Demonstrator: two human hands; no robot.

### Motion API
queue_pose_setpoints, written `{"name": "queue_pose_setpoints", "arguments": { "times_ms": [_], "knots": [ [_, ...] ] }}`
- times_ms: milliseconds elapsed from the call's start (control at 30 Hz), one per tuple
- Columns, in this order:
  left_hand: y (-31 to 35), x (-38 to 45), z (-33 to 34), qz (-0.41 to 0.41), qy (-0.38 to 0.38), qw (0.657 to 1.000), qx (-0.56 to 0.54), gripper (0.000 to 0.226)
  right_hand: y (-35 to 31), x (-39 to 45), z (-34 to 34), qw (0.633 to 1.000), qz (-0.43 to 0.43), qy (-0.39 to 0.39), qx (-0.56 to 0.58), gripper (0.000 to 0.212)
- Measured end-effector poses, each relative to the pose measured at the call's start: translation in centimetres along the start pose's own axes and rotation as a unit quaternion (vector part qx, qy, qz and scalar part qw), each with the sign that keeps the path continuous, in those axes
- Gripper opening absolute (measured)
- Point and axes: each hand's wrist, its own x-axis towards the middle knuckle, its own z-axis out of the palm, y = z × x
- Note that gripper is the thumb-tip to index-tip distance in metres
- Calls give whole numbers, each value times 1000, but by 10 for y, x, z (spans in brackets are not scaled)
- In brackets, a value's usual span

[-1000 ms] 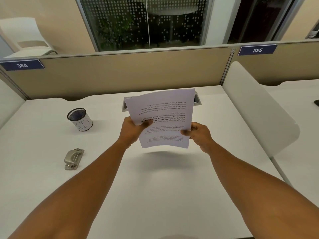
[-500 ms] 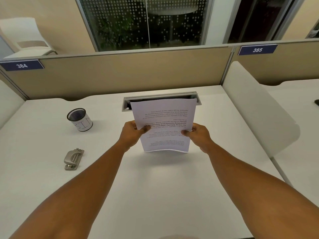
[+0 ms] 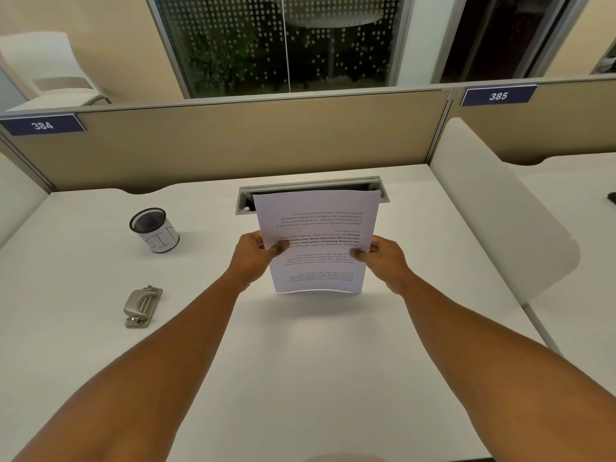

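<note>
We see a sheaf of printed paper [image 3: 320, 221] held between the two grips, over the middle of the desk [image 3: 300, 368]. Its long axis runs up and away from us. The sheets stand steeply with the printed face toward us, and the text reads upside down from our side. The lower short edge bows a little just below both grips, close to the desk surface; we cannot tell whether it touches.

The left grip [image 3: 255, 260] is clamped on the left long edge, with the thumb across the front and the fingers behind the sheets. The right grip [image 3: 380, 261] pinches the right long edge the same way, at about the same height. Both bare forearms reach forward and converge on the paper.

Just beyond the grips, behind the paper's top edge, a metal cable slot [image 3: 380, 188] is set in the desk. Well left of the left grip stand a mesh cup [image 3: 154, 230] and, nearer us, a hole punch [image 3: 143, 306]. A white side panel [image 3: 500, 221] rises right of the right grip.
</note>
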Motion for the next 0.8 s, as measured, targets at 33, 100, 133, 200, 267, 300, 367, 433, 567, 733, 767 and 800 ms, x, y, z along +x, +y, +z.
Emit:
{"name": "queue_pose_setpoints", "arguments": {
  "times_ms": [33, 100, 133, 200, 267, 300, 367, 433, 567, 733, 767, 800],
  "knots": [
    [1, 0, 0, 5, 1, 1000, -2, 26, -1, 1, 0, 1000, -3, 0, 3, 36],
    [2, 1, -1, 12, 2, 1000, -8, 25, -3, 2, -1, 1000, -9, 0, 13, 35],
    [1, 1, -2, 13, 2, 1000, -10, 26, -3, 2, -2, 1000, -10, -1, 16, 35],
    [-1, 1, -2, 7, 1, 1000, -13, 31, -2, 3, -1, 1000, -8, -7, 23, 36],
    [-4, 2, -2, 0, -6, 1000, -12, 35, 1, 3, -1, 999, -3, -12, 35, 37],
    [-5, 2, -1, -3, -10, 1000, -11, 36, 3, 3, 0, 999, -3, -14, 40, 37],
    [-8, 2, -1, -10, -14, 1000, -11, 36, 4, 3, 2, 999, -4, -16, 41, 35],
    [-9, 3, -1, -11, -13, 1000, -8, 34, 4, 5, 4, 999, -8, -15, 38, 34],
    [-6, 2, -4, 3, -10, 1000, -15, 22, 3, 8, 3, 998, -21, -11, 65, 28],
    [0, 2, -7, 10, -8, 999, -47, 24, -2, 13, 1, 993, -18, 3, 120, 18],
    [1, 3, -7, 6, -5, 999, -52, 24, -3, 13, 1, 991, -14, 7, 132, 17],
    [1, 3, -7, 2, -1, 998, -57, 24, -3, 14, 0, 989, -12, 10, 145, 17]
  ]
}}
